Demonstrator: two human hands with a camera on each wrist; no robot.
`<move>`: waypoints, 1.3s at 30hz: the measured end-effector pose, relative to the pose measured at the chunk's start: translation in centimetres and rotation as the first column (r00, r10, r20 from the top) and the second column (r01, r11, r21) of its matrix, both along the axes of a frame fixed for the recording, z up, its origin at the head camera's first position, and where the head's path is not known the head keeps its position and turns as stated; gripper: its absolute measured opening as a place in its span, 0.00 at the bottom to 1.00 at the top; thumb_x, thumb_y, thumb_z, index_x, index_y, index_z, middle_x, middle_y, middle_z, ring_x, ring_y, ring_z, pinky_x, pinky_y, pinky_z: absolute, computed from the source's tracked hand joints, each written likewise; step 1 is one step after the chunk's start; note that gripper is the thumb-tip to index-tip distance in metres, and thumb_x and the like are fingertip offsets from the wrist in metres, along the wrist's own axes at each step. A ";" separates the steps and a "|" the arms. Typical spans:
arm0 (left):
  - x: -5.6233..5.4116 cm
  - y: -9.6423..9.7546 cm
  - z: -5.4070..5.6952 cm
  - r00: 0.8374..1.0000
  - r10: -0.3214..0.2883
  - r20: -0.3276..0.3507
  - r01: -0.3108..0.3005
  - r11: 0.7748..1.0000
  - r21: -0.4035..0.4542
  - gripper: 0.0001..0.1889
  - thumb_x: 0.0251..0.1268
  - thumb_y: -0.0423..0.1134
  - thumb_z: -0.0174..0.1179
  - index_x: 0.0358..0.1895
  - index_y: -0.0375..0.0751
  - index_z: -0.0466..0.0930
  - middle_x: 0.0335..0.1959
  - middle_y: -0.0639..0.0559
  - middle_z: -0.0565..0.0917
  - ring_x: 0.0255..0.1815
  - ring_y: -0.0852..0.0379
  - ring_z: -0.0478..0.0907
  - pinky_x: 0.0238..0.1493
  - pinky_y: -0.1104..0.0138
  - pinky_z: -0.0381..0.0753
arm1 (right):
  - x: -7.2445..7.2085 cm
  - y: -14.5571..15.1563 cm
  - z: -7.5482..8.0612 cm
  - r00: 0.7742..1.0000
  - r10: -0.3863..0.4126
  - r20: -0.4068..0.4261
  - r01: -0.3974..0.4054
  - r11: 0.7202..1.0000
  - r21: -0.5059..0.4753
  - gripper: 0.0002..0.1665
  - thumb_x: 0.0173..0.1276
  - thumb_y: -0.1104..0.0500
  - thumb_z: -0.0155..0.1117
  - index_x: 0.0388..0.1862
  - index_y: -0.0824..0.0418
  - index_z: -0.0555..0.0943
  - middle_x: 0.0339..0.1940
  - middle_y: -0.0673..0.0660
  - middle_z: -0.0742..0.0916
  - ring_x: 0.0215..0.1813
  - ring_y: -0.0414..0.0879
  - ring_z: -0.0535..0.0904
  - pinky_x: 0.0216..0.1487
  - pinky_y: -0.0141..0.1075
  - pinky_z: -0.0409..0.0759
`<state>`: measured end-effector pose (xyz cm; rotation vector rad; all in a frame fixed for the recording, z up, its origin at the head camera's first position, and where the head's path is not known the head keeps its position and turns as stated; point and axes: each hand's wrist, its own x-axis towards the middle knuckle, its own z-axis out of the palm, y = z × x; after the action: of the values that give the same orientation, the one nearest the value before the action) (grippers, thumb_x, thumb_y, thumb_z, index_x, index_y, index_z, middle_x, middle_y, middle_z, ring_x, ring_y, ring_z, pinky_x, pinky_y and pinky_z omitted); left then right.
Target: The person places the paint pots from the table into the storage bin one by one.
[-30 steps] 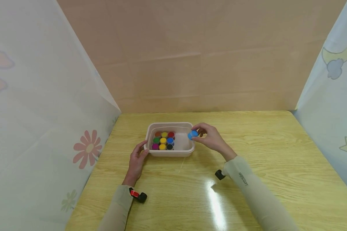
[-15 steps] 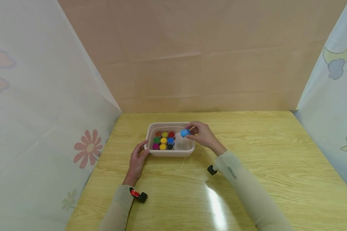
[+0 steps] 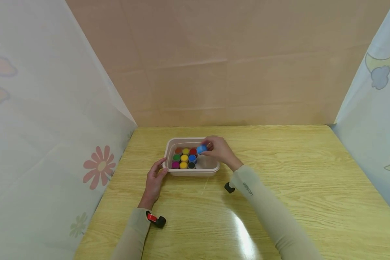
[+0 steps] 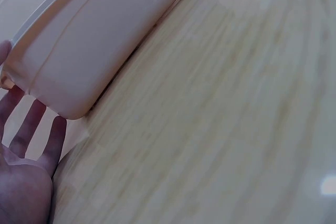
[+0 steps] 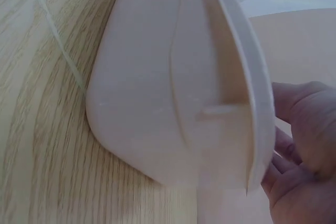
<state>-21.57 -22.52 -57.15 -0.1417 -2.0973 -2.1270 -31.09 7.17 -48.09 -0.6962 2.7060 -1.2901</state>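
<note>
In the head view, my right hand pinches a small blue paint pot between thumb and fingertips, over the right half of a pale pink plastic tub. Inside the tub several small round pots in different colours stand in rows on the left side. My left hand holds the tub's near left corner, thumb on the front and fingers along the left side. The left wrist view shows the left hand's fingers against the outer wall. In the right wrist view, the tub's wall hides the pot behind my right hand.
The tub stands on a light wood-grain table. A brown backdrop rises behind its far edge, and patterned cloth hangs at both sides. A black wrist camera sticks out from the left sleeve.
My right hand has carried the blue paint pot leftward from the tub's right rim to a place beside the red pot. My left hand has stayed at the corner.
</note>
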 end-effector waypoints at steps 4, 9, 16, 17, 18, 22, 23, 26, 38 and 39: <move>0.0 0.0 0.0 1.000 -0.003 -0.004 0.003 1.000 0.000 0.24 0.78 0.40 0.60 0.73 0.43 0.72 0.72 0.41 0.73 0.69 0.53 0.70 0.61 0.77 0.77 | -0.3 -0.7 -0.2 1.000 0.009 -0.011 -0.009 0.998 0.064 0.18 0.63 0.62 0.78 0.52 0.61 0.87 0.49 0.59 0.88 0.48 0.54 0.86 0.53 0.45 0.87; 0.0 0.0 0.1 1.000 0.001 0.007 -0.001 1.000 -0.001 0.24 0.78 0.39 0.60 0.73 0.43 0.72 0.73 0.41 0.73 0.69 0.53 0.70 0.61 0.77 0.76 | -0.7 -1.4 -0.4 0.999 0.008 -0.049 0.000 0.987 0.158 0.16 0.61 0.64 0.79 0.48 0.60 0.87 0.45 0.57 0.89 0.45 0.51 0.85 0.51 0.44 0.86; 0.0 0.0 0.0 1.000 -0.004 0.002 0.004 1.000 0.000 0.25 0.78 0.39 0.59 0.74 0.42 0.71 0.73 0.39 0.72 0.69 0.53 0.71 0.61 0.76 0.76 | -1.1 -1.9 -1.2 0.994 -0.003 -0.106 0.030 0.967 0.255 0.16 0.60 0.64 0.79 0.48 0.58 0.88 0.44 0.55 0.89 0.42 0.49 0.83 0.49 0.44 0.85; 0.0 0.0 0.0 1.000 -0.006 0.000 0.006 1.000 0.001 0.25 0.78 0.39 0.60 0.74 0.42 0.71 0.73 0.39 0.72 0.69 0.52 0.70 0.62 0.76 0.77 | -1.1 -1.9 -1.3 0.993 -0.004 -0.118 0.035 0.964 0.265 0.16 0.60 0.64 0.79 0.48 0.58 0.88 0.44 0.55 0.89 0.42 0.49 0.83 0.49 0.44 0.85; 0.0 0.0 -0.1 1.000 -0.007 -0.001 0.007 1.000 -0.001 0.25 0.78 0.39 0.60 0.74 0.43 0.71 0.73 0.40 0.72 0.69 0.52 0.70 0.62 0.76 0.77 | -1.1 -1.9 -1.3 0.991 -0.004 -0.134 0.041 0.961 0.275 0.16 0.60 0.63 0.79 0.47 0.58 0.88 0.44 0.55 0.89 0.43 0.49 0.83 0.50 0.44 0.85; -0.1 0.0 -0.2 1.000 -0.012 -0.004 0.012 1.000 -0.004 0.24 0.78 0.40 0.60 0.73 0.43 0.72 0.73 0.43 0.72 0.70 0.52 0.70 0.62 0.76 0.77 | -1.2 -2.2 -1.5 0.983 0.004 -0.185 0.057 0.946 0.320 0.16 0.60 0.62 0.79 0.47 0.59 0.88 0.44 0.55 0.90 0.44 0.49 0.83 0.53 0.45 0.85; -0.1 -0.1 -0.2 1.000 -0.013 -0.004 0.013 1.000 -0.005 0.24 0.78 0.40 0.59 0.73 0.43 0.72 0.73 0.43 0.71 0.70 0.52 0.70 0.62 0.76 0.77 | -1.2 -2.2 -1.5 0.981 0.007 -0.193 0.058 0.942 0.330 0.15 0.60 0.62 0.79 0.47 0.59 0.88 0.44 0.55 0.90 0.44 0.49 0.83 0.54 0.45 0.84; -0.1 -0.1 -0.1 1.000 -0.012 -0.005 0.012 1.000 -0.010 0.24 0.78 0.40 0.59 0.74 0.43 0.71 0.74 0.42 0.71 0.69 0.52 0.70 0.62 0.76 0.77 | -1.2 -2.4 -1.5 0.978 0.019 -0.206 0.058 0.933 0.356 0.15 0.61 0.62 0.79 0.47 0.60 0.88 0.44 0.55 0.91 0.46 0.49 0.84 0.57 0.45 0.84; 0.0 -0.1 0.0 1.000 -0.017 0.006 0.017 1.000 -0.014 0.24 0.79 0.41 0.59 0.74 0.43 0.71 0.75 0.45 0.70 0.70 0.54 0.70 0.62 0.76 0.76 | -1.3 -2.7 -1.9 0.973 0.030 -0.231 0.069 0.910 0.410 0.11 0.61 0.68 0.76 0.43 0.60 0.88 0.42 0.54 0.91 0.44 0.48 0.83 0.56 0.42 0.84; 0.0 -0.1 0.0 1.000 -0.018 0.007 0.018 1.000 -0.011 0.24 0.79 0.41 0.59 0.74 0.43 0.71 0.75 0.45 0.70 0.70 0.54 0.70 0.62 0.76 0.76 | -1.3 -2.7 -1.9 0.972 0.029 -0.232 0.070 0.911 0.406 0.11 0.61 0.68 0.76 0.42 0.60 0.88 0.41 0.54 0.91 0.44 0.48 0.83 0.55 0.42 0.84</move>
<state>-21.61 -22.61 -57.20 -0.1551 -2.1201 -2.1289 -32.40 4.46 -49.99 -0.8089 3.0315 -0.6250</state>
